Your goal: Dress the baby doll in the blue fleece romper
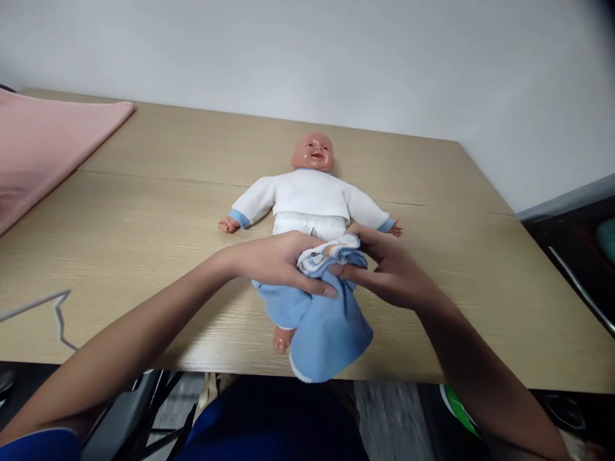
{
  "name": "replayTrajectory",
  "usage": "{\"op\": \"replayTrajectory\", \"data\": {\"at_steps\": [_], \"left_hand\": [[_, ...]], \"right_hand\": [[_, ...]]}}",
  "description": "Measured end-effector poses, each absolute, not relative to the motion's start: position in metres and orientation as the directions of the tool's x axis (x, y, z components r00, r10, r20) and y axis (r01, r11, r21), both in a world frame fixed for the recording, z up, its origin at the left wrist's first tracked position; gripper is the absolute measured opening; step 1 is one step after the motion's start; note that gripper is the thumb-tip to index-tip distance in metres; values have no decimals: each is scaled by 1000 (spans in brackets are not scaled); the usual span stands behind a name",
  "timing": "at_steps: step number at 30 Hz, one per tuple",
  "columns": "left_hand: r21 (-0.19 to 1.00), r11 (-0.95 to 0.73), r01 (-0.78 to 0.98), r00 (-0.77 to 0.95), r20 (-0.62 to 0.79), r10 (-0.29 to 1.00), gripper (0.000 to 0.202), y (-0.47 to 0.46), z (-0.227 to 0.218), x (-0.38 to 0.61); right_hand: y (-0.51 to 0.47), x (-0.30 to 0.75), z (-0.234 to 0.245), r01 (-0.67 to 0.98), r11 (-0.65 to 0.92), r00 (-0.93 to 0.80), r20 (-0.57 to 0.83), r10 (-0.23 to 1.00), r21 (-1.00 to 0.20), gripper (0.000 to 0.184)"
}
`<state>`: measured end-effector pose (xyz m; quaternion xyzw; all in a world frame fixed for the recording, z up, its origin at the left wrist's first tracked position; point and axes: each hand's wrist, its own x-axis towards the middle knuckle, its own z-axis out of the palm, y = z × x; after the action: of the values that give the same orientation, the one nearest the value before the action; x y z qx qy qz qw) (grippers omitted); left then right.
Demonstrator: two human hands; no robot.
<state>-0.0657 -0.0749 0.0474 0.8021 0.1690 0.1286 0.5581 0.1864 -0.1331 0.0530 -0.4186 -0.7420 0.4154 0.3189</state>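
Observation:
A baby doll (310,195) in a white top lies on its back on the wooden table (144,218), head toward the wall. Light blue trousers (319,326) cover its legs, and one bare foot shows at the table's near edge. My left hand (278,259) is closed on the bunched waistband of the trousers at the doll's hips. My right hand (387,266) grips the same waistband from the other side. One loose trouser leg hangs over the table edge.
A pink cloth (38,144) lies at the table's far left corner. A white wall stands right behind the table. A dark surface with a metal rail (576,282) is at the right. A thin cable (55,307) lies at the left.

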Motion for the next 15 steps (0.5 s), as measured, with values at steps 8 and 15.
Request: {"op": "replayTrajectory", "data": {"at_steps": [8,15], "left_hand": [[971,-167,173,894,-84,441,40,-33,22,-52],[976,-43,215,948,-198,250,41,-21,13,-58]], "right_hand": [[-100,237,7,133,48,-653,-51,756,-990,49],[-110,238,-11,-78,-53,-559,0,829,-996,49]]}}
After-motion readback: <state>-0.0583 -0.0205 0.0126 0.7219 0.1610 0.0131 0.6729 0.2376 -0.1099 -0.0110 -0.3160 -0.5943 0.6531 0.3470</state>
